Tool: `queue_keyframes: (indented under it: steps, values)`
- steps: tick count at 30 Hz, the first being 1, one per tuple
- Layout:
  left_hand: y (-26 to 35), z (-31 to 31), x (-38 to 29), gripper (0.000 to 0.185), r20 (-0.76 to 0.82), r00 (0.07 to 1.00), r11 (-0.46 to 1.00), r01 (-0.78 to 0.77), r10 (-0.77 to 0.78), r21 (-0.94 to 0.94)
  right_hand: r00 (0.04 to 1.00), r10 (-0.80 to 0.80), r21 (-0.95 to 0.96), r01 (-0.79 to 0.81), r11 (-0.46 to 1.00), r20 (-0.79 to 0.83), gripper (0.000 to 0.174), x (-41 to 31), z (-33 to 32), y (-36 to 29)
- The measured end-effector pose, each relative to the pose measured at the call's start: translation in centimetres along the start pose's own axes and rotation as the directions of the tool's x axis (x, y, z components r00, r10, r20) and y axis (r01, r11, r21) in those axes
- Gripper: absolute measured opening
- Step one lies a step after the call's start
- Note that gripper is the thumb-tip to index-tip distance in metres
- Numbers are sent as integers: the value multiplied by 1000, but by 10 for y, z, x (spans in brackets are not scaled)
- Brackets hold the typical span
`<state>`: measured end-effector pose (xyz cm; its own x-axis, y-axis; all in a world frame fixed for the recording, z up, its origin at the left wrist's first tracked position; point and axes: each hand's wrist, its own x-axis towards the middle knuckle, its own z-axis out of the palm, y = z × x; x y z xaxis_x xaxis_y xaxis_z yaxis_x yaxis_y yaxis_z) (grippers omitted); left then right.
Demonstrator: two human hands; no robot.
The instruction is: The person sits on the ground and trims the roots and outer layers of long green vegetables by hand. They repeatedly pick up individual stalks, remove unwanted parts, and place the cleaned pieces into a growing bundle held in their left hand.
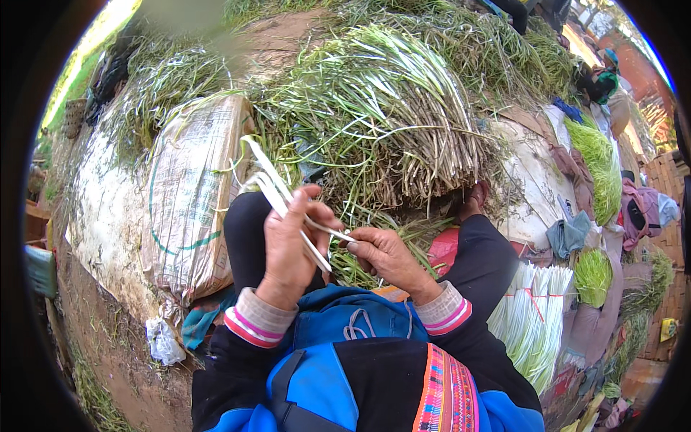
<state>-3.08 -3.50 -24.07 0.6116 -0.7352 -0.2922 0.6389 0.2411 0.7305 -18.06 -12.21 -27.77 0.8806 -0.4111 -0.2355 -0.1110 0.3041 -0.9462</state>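
Observation:
My left hand [294, 243] grips several pale, white-green plant stalks [275, 200], with their leafy ends pointing up and left. One thinner stalk [326, 229] crosses from that hand to my right hand [391, 259], whose thumb and forefinger pinch its end. Both hands are above my lap, near blue cloth [345, 308]. Just beyond them lies a large heap of long leafy stalks [399, 113], brown at the stem ends and green at the tops. Loose green leaves [351, 264] cover the ground between my legs.
A stuffed woven plastic sack [186, 189] stands at my left. At my right lie white stalks bound with red ties [532, 313] and bright green bundles [594, 167]. A pink backpack [639, 208] sits farther right. Another person [599, 81] is at the upper right.

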Motion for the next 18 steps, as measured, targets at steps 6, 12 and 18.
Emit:
queue_keyframes:
  steps: [6, 12, 18]
  values:
    - [15, -13, 21, 29, -6, 990, 983, -138, 138, -118, 965, -31, -12, 29, 999, -260, 17, -30, -34, -16]
    - [-4, 0, 19, 32, 7, 995, 989, -96, 98, -112, 900, -127, -29, 126, 992, -417, 22, -23, -19, -13]
    - [-30, 9, 3, 49, 28, 1000, 997, 0, 2, -74, 985, -9, -32, 4, 999, -174, 20, -18, 9, -12]
